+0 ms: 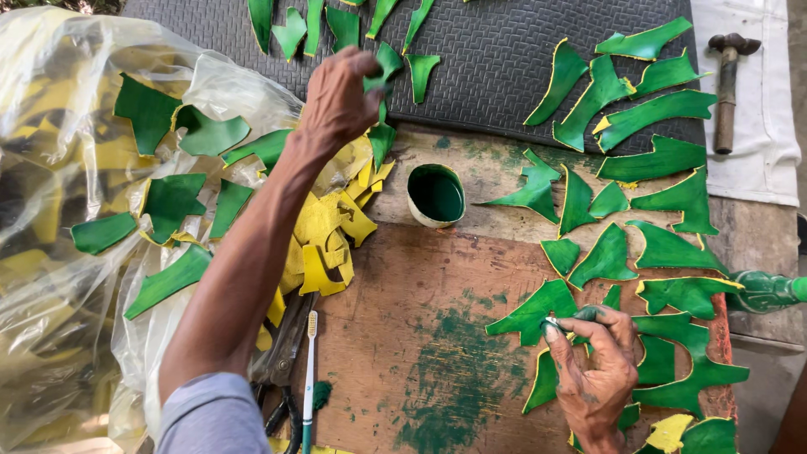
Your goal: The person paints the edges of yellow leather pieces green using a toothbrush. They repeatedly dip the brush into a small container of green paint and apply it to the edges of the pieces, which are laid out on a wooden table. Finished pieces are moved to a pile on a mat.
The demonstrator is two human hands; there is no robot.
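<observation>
Bright, even daylight and soft, short shadows. Glare flares off the plastic bag point(59, 277) left of the fingers point(357, 63), washing it pale. Focus is crisp mid-frame; edges bow slightly.

The work surface is a worn wooden board point(420, 286) of brown colour, with green paint stains point(454, 378) on its middle and lower part. Behind it lies a dark rubber mat point(496, 59) with a woven pattern. On the right there is a white cloth point(761, 126), and under it a grey concrete surface point(752, 240) is visible. The light is soft daylight, without hard shadows
</observation>
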